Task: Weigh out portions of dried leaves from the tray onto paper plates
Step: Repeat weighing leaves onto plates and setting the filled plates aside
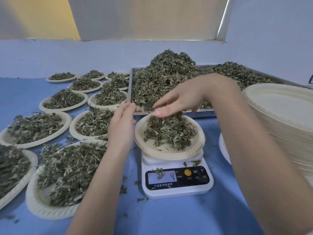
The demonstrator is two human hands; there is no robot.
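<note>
A blue table (169,217) is bounded at the back by a pale wall, and its near strip in front of the scale (177,181) is bare apart from a few crumbs of leaf. The left side is crowded with filled plates (55,100) set rim to rim in rows, so little open surface is seen there; at the right edge a tall stack of empty plates (284,119) is piled. A metal tray (171,114) heaped with dried leaves (167,73) is set against the back, its front rim just behind the scale. On the scale's platform a paper plate (169,153) is seated, tilted slightly, with a portion of leaves in it; the display is partly hidden by a stray leaf and a digit 4 is seen. The right hand (184,99) is held directly above the far side of this plate, fingers spread and relaxed, with leaves hanging beneath the fingertips; whether any are pinched cannot be told. The left hand (122,121) is placed beside the plate's left rim, fingers straight and together, the fingertips near the tray's front corner and nothing gripped.
</note>
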